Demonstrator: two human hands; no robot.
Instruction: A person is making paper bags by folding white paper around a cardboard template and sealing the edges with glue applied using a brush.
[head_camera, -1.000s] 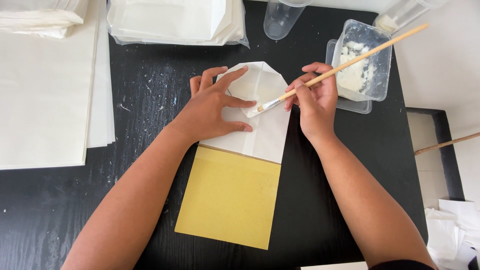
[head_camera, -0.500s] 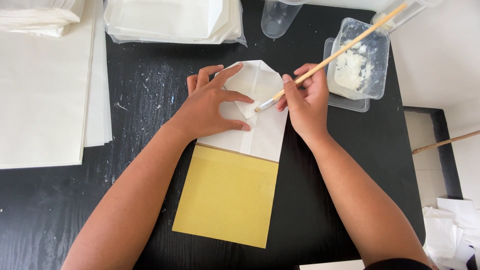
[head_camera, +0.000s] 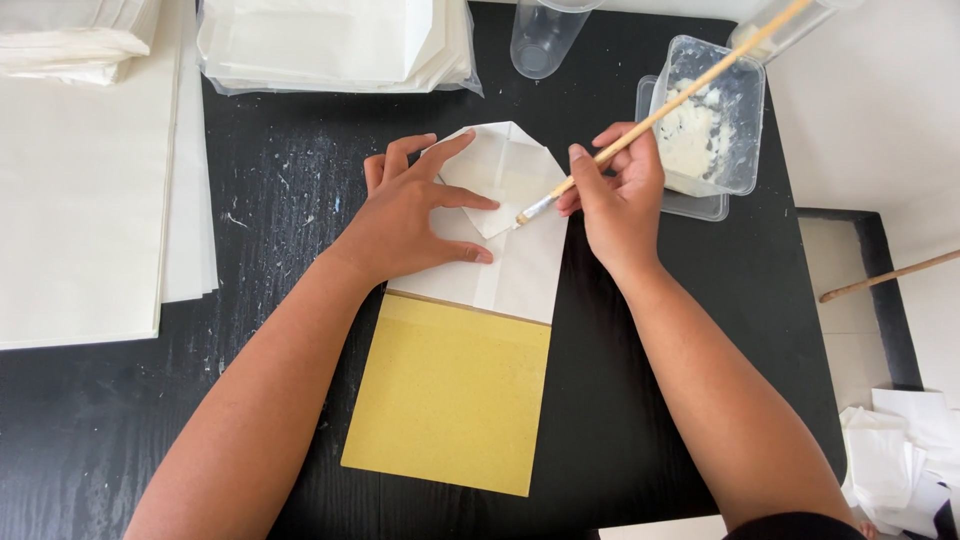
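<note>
Right hand (head_camera: 625, 205) — brush (head_camera: 660, 112) on paper bag (head_camera: 510, 240)

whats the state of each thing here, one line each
white folded paper bag end: flaps folded in to a point, pressed flat
yellow sheet: flat, partly under the white paper
left hand: spread, pressing the paper
right hand: gripping the brush
wooden-handled brush: tilted, tip on the paper
clear plastic tub of white paste: open, partly filled
clear plastic cup: upright, looks empty
white paper stack in plastic wrap: lying flat

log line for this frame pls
left hand: pressing folded white paper | right hand: holds brush, tip on fold | black table
</note>
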